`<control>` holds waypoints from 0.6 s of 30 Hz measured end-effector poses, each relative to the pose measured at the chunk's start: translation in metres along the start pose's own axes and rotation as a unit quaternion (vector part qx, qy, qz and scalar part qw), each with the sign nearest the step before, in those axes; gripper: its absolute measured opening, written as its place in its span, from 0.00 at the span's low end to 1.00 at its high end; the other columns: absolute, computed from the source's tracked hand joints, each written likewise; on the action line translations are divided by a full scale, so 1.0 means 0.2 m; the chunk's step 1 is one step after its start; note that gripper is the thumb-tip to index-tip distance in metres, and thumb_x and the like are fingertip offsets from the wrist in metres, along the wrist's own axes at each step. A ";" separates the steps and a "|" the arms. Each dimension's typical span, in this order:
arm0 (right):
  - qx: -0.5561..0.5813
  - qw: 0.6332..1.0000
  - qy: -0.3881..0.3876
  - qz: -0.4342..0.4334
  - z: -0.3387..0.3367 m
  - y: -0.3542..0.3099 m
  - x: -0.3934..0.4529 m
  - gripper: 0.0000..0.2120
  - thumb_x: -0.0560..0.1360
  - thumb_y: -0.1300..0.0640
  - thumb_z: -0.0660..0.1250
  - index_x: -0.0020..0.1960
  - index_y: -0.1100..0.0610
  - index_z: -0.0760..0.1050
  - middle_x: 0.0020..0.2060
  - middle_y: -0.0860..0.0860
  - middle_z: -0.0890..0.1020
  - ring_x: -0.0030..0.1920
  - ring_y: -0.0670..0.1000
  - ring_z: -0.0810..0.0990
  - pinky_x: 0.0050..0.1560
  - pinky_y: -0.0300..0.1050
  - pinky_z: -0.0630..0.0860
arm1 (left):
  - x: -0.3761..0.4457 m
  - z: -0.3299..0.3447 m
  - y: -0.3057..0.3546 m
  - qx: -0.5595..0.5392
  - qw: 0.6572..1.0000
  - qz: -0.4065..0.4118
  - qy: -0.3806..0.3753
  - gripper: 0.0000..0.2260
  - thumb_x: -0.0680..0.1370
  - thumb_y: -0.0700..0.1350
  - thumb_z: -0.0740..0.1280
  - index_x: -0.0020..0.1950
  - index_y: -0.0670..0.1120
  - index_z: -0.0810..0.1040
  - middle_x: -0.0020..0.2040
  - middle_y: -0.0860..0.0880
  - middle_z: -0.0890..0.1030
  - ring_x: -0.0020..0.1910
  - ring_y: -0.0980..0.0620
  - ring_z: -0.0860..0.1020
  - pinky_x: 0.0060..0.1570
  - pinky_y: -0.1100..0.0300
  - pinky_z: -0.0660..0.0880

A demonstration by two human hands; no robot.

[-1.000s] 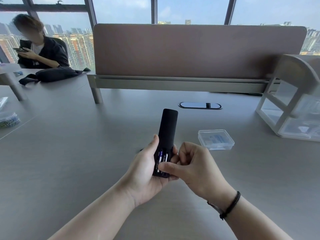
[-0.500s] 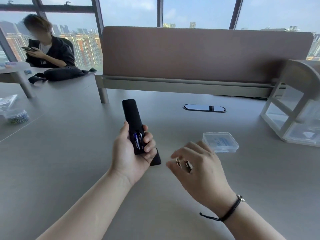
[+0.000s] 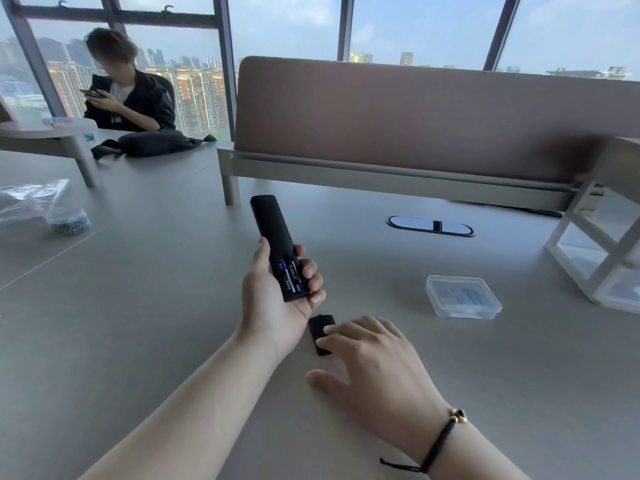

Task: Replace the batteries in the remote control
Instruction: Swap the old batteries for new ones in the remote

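Black remote (image 3: 273, 233) gripped in left hand (image 3: 277, 299), batteries (image 3: 291, 275) exposed | right hand (image 3: 374, 362) fingers straight, touching battery cover (image 3: 320, 332) on tabletop (image 3: 138, 306) just below left hand

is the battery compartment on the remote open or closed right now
Open. The remote in the left hand shows two batteries uncovered; the black cover lies on the table under the right hand.

a wide grey desk (image 3: 138, 323) fills the lower view. at twelve o'clock a brown divider panel (image 3: 415, 116) stands on a pale rail, an oval cable port (image 3: 429, 225) just before it. at three o'clock sits a white open shelf frame (image 3: 595, 244). tall windows (image 3: 287, 26) with dark mullions show hazy daylight and high-rises. at ten o'clock a person (image 3: 128, 95) sits at another table.
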State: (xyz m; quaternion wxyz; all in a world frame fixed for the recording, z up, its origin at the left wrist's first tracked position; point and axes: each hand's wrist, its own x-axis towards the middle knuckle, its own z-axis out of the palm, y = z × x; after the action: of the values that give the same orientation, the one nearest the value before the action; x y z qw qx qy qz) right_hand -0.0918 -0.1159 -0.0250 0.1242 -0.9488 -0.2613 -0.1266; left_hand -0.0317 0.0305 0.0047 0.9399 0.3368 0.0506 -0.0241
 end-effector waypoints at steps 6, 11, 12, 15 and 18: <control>0.044 0.999 0.005 0.025 -0.06 -0.02 -0.02 0.07 0.68 0.48 0.70 0.37 0.51 0.79 0.35 0.46 0.80 0.38 0.50 0.78 0.38 0.41 0.68 | 0.00 0.01 -0.02 0.014 1.000 -0.014 -0.020 0.22 0.80 0.62 0.54 0.44 0.44 0.73 0.31 0.46 0.69 0.27 0.48 0.66 0.30 0.57 0.58; 0.081 0.993 0.039 0.073 -0.09 -0.04 -0.07 0.14 0.72 0.45 0.67 0.57 0.46 0.78 0.49 0.44 0.81 0.52 0.48 0.77 0.46 0.38 0.62 | -0.01 0.02 -0.04 0.032 0.999 -0.019 -0.032 0.21 0.80 0.62 0.55 0.46 0.45 0.73 0.33 0.45 0.71 0.29 0.47 0.67 0.31 0.56 0.59; 0.081 0.992 0.043 0.085 -0.08 -0.04 -0.07 0.16 0.73 0.43 0.67 0.59 0.45 0.77 0.50 0.44 0.81 0.52 0.47 0.77 0.46 0.38 0.62 | -0.01 0.02 -0.04 0.036 0.999 -0.018 -0.031 0.21 0.80 0.62 0.55 0.48 0.45 0.72 0.33 0.45 0.72 0.29 0.47 0.68 0.31 0.56 0.61; 0.080 0.991 0.040 0.095 -0.09 -0.04 -0.08 0.16 0.73 0.44 0.67 0.59 0.44 0.76 0.51 0.43 0.82 0.54 0.46 0.75 0.45 0.39 0.61 | -0.01 0.02 -0.05 0.043 0.998 -0.019 -0.037 0.21 0.80 0.63 0.54 0.55 0.46 0.73 0.36 0.44 0.75 0.33 0.45 0.72 0.34 0.55 0.63; 0.087 0.992 0.041 0.080 -0.09 -0.05 -0.09 0.14 0.72 0.45 0.66 0.56 0.45 0.76 0.49 0.41 0.81 0.55 0.46 0.73 0.44 0.38 0.61 | -0.02 0.02 -0.06 0.049 0.997 -0.022 -0.048 0.21 0.81 0.62 0.54 0.58 0.47 0.74 0.39 0.43 0.78 0.36 0.44 0.74 0.38 0.53 0.66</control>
State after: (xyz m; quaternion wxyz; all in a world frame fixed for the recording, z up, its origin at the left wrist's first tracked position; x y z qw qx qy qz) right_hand -0.1143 -0.1217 -0.0125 0.2262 -0.9465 -0.1889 -0.1315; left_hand -0.0360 0.0184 0.0016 0.9230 0.3794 0.0119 -0.0630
